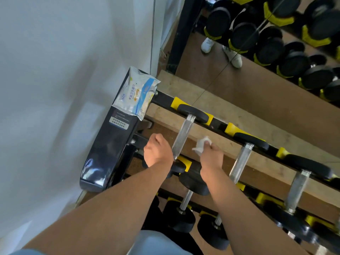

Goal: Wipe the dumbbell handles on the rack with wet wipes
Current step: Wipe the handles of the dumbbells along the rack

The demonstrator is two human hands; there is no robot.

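A crumpled white wet wipe (201, 145) is pinched by the right hand (211, 157) at frame centre, just right of the clear-wrapped steel dumbbell handle (182, 137). The left hand (158, 150), fisted and holding nothing, is seen just left of it. A white-blue wipes packet (135, 95) is lying on the black rack end (110, 144), upper left.

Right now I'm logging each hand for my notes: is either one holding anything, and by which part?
The right hand pinches a crumpled wet wipe by its near end. The left hand is curled and holds nothing.
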